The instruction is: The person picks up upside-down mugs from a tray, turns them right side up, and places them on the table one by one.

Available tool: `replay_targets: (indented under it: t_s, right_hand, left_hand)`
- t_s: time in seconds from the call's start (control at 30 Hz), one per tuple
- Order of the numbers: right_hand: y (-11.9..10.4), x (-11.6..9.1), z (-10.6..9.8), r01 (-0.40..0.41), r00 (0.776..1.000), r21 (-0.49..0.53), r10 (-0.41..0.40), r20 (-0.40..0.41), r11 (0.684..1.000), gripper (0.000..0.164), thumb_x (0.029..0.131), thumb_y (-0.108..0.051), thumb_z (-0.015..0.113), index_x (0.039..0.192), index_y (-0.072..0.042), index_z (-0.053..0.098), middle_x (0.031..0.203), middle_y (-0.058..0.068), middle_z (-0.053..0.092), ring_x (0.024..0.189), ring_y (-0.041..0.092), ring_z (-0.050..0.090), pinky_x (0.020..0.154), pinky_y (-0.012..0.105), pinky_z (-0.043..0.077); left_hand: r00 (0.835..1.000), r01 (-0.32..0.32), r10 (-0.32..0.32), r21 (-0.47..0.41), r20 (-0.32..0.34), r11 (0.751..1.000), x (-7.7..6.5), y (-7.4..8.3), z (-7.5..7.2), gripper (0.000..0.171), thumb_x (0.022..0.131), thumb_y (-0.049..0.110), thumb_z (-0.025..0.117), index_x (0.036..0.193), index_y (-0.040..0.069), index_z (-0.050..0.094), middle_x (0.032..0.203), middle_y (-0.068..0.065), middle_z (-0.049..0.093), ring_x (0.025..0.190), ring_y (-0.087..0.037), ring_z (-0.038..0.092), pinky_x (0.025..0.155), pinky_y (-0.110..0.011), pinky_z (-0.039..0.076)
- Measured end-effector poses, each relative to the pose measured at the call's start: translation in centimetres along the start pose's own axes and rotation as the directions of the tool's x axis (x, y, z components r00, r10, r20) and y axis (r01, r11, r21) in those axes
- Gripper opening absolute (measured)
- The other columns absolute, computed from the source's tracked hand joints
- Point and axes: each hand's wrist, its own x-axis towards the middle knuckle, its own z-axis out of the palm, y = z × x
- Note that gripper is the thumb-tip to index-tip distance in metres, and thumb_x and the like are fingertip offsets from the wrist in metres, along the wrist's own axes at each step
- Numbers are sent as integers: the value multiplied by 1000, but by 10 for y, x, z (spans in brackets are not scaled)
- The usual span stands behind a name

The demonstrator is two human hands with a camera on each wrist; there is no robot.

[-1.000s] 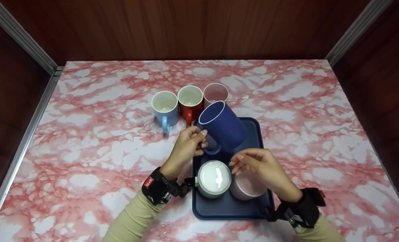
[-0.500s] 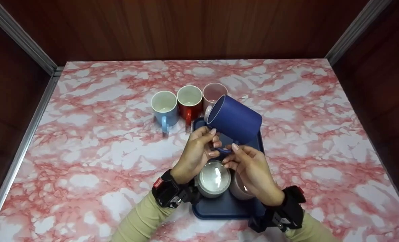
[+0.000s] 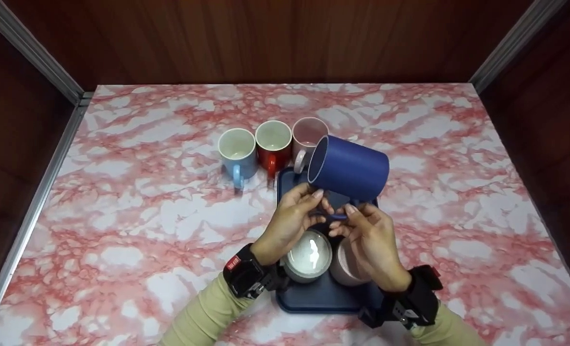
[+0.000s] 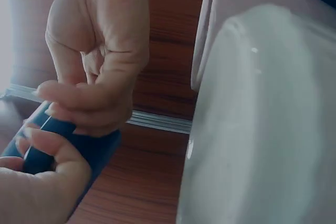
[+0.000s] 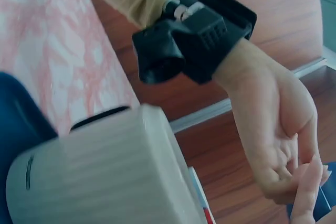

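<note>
Blue mug tips further than a second ago; right fingers join left fingers pinching its handle.

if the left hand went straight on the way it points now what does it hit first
Probably the blue mug, just ahead of the left hand in the head view, though depth is unclear and the right hand is close.

Six cups — two on one dark blue rectangular tray: white ribbed cup, pale pink round cup; one above: dark blue cylindrical cup; three past its far-left corner: light blue cup, red cup, pink cup. One left hand, one right hand.
</note>
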Motion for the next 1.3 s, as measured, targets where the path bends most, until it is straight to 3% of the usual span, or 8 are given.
replay_targets:
  t_s: [0.2, 0.37, 0.7, 0.97, 1.03, 1.2, 1.23, 1.3]
  right_hand:
    - [-6, 4, -10, 30, 997, -46, -26, 73, 999, 8, 90, 8, 48, 84, 5, 51, 78, 14, 61, 59, 24, 63, 55, 33, 53]
    - [-13, 8, -15, 47, 995, -116, -36, 96, 992, 10, 89, 9, 47, 80, 5, 49, 77, 16, 59, 56, 26, 63, 54, 35, 53]
    - [-38, 27, -27, 145, 989, -339, -141, 35, 929, 6, 87, 11, 51, 81, 12, 50, 74, 18, 61, 54, 29, 62, 54, 40, 52]
    - [-52, 53, -45, 65, 994, -501, -98, -40, 863, 7, 88, 9, 51, 86, 15, 50, 71, 17, 58, 53, 24, 63, 54, 40, 53]
    - [-53, 59, -48, 47, 996, -521, -80, -41, 852, 7, 88, 9, 50, 87, 15, 50, 72, 16, 59, 54, 23, 63, 55, 39, 53]
    - [-49, 75, -55, 3, 998, -583, -43, -55, 813, 8, 88, 8, 50, 86, 15, 47, 70, 11, 58, 51, 19, 62, 54, 36, 53]
    - [-48, 79, -55, -10, 998, -599, -32, -59, 801, 9, 89, 7, 50, 87, 15, 47, 71, 11, 58, 51, 19, 62, 54, 36, 53]
    - [-46, 85, -57, -39, 998, -628, -4, -67, 777, 11, 89, 5, 50, 87, 15, 47, 70, 9, 59, 50, 18, 61, 54, 35, 53]
  left_hand:
    - [1000, 7, -8, 146, 0, 989, 2, -4, -4, 18, 95, 2, 43, 98, -12, 53, 84, -9, 62, 81, -16, 61, 76, -31, 50]
    - [1000, 2, -4, 234, 10, 972, 3, -2, -5, 23, 94, 1, 44, 106, -18, 52, 97, -22, 62, 84, -16, 61, 80, -34, 49]
    - [995, -100, 98, 345, 23, 933, -3, 12, -31, 31, 94, 6, 46, 118, -14, 51, 111, -26, 58, 97, -23, 60, 83, -36, 47]
    - [992, -90, 116, 366, -49, 926, -11, 11, -60, 30, 94, 7, 48, 114, -15, 52, 106, -20, 61, 101, -32, 57, 86, -43, 45]
    - [990, -108, 133, 366, -43, 924, -4, -4, -77, 29, 94, 9, 49, 112, -12, 55, 107, -21, 61, 99, -29, 58, 85, -42, 46]
    - [989, -96, 132, 367, -74, 925, -8, -10, -86, 29, 94, 12, 50, 109, -11, 56, 106, -20, 61, 99, -30, 57, 85, -44, 45]
    - [988, -72, 116, 369, -97, 927, -17, 1, -75, 29, 94, 10, 49, 109, -14, 55, 106, -22, 61, 100, -32, 56, 86, -46, 44]
    - [988, -56, 104, 358, -116, 932, -19, 1, -77, 28, 94, 9, 48, 109, -14, 54, 105, -20, 61, 100, -33, 55, 86, -44, 44]
